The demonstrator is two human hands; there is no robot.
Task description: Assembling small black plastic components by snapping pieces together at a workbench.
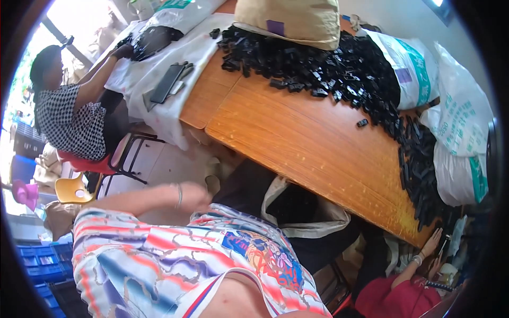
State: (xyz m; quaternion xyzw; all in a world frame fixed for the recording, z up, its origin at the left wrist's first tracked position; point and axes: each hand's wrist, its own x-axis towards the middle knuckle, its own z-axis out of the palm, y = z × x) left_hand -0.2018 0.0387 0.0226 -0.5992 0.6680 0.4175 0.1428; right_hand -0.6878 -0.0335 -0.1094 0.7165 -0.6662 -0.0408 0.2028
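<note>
Black plastic parts lay heaped across the far side of the wooden desk in the head view, spilling toward white sacks. The person's left hand hung below the desk edge, beside an open white bag on the lap; whether its fingers were curled or spread, I could not tell. The right hand was out of view. A co-worker's hand reached into another pile.
</note>
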